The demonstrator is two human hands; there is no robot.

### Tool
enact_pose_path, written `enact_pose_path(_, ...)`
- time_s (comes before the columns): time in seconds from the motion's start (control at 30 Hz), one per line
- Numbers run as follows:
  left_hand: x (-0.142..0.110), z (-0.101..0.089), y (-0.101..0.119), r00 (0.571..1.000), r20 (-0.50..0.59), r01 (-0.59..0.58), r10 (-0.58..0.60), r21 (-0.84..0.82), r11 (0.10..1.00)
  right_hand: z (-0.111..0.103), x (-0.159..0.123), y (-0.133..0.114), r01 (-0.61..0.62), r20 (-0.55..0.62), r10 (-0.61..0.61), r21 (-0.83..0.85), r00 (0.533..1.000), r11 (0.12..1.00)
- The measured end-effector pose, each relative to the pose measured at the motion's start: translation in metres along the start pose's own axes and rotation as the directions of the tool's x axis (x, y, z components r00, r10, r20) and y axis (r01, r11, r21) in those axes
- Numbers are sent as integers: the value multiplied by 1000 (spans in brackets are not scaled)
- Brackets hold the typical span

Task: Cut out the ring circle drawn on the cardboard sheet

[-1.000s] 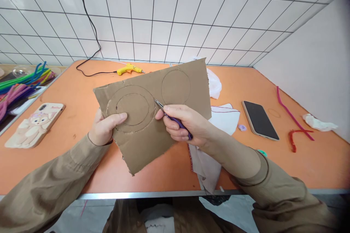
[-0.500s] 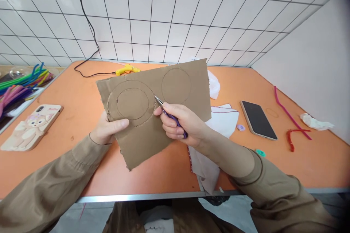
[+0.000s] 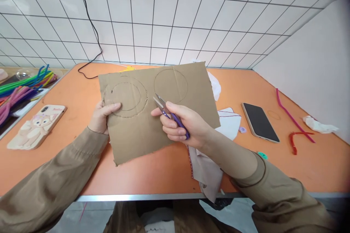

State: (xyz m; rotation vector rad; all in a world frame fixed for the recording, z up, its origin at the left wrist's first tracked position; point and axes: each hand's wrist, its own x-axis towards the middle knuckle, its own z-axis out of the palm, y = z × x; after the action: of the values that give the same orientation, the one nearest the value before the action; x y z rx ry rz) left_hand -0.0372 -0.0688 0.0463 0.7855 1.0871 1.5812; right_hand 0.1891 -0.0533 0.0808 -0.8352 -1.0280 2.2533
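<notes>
In the head view, a flat brown cardboard sheet with drawn circles (image 3: 142,131) is over the middle of the orange desk (image 3: 142,174), with orange surface showing between its lower edge and the silver metal trim (image 3: 131,197); its upper edge lies near the white tiled wall (image 3: 191,11) in the picture. The left hand (image 3: 101,118) grips the sheet's left edge, thumb on top over the outer ring. The right hand (image 3: 182,122) grasps small purple-handled scissors (image 3: 178,120), blades parted, tips between the ringed pair and the single circle. Half a second ago the blades were together at the outer ring; since then the sheet's lower left corner has swung leftward, and more of the yellow glue gun (image 3: 128,68) is hidden behind it. A white cloth with dark red stitching (image 3: 229,120) lies partly under the right forearm, a crumpled white plastic bag (image 3: 215,85) just behind the sheet. Farther right lies a black-screened phone (image 3: 260,122); a cream cartoon-cased phone (image 3: 35,127) lies left.
</notes>
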Motion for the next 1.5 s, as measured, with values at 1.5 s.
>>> enact_pose_path(1.5, 32, 30, 44, 895, 436, -128, 93, 52, 990, 9, -18, -20, 138, -112, -122, 151, 986, 979)
